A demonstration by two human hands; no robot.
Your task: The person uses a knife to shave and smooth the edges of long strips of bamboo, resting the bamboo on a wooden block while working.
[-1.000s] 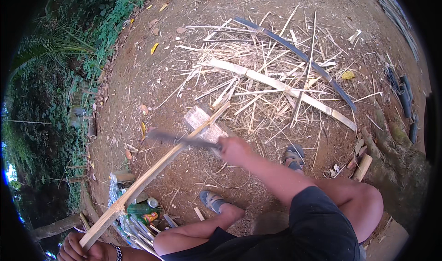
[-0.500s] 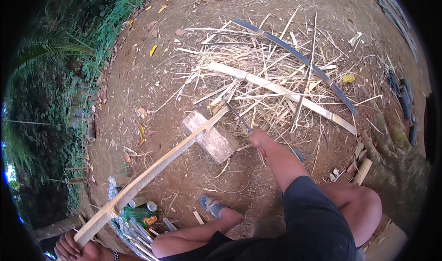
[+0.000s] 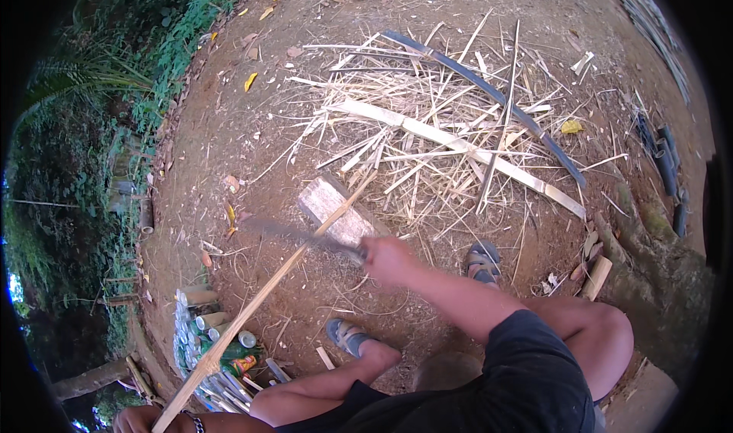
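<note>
My left hand (image 3: 136, 419), at the lower left edge, grips the near end of a long split bamboo strip (image 3: 252, 308). The strip slants up and away to the right, its far part lying across a squared wooden block (image 3: 319, 198) on the ground. Closed around the handle of a long knife (image 3: 340, 246), my right hand (image 3: 389, 262) is just right of the block. The blade points left and crosses the strip; motion blurs it, so whether it touches the bamboo I cannot tell.
Beyond the block lies a heap of bamboo shavings (image 3: 427, 158), with a pale bamboo slat (image 3: 450, 140) and a dark one (image 3: 466, 72) on it. Bottles and bamboo pieces (image 3: 217, 334) sit at lower left. Tree roots (image 3: 649, 257) rise at right; my sandalled feet flank the block's near side.
My right hand has swung the knife left and nearer, from the strip's far end to its middle. The strip has turned, showing a narrower face, and its near end shifted right with my left hand.
</note>
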